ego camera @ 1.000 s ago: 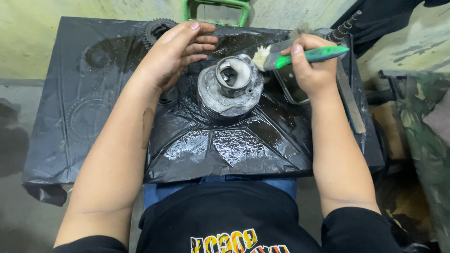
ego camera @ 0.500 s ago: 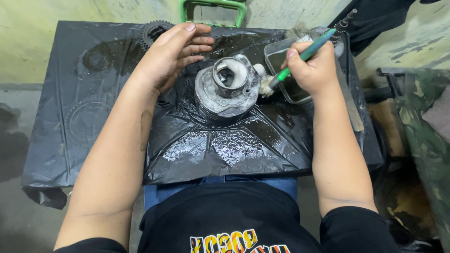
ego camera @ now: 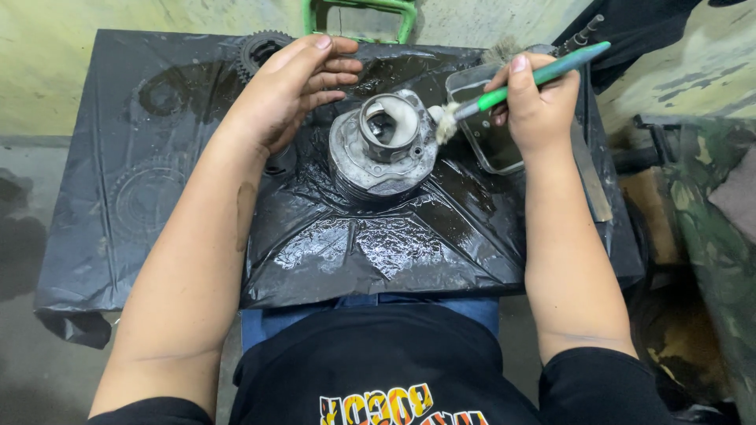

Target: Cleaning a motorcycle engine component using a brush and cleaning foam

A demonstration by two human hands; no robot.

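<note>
A grey metal engine cylinder [ego camera: 376,161] stands upright on wet black plastic sheeting [ego camera: 378,244] in the middle. My left hand [ego camera: 293,86] rests beside its upper left, fingers spread and curled toward it, holding nothing. My right hand [ego camera: 535,98] grips a green-handled brush [ego camera: 543,75]; its pale bristles [ego camera: 446,123] touch the cylinder's upper right rim.
A clear rectangular tray [ego camera: 492,142] with dark liquid sits under my right hand. A black gear [ego camera: 256,49] lies at the back left, a green metal frame [ego camera: 358,12] behind it. A long metal bar [ego camera: 591,173] lies at the right. Camouflage cloth [ego camera: 709,236] covers the far right.
My right hand tilted the brush and lowered its bristles from above the cylinder down to the cylinder's right rim. My left hand has stayed beside the cylinder.
</note>
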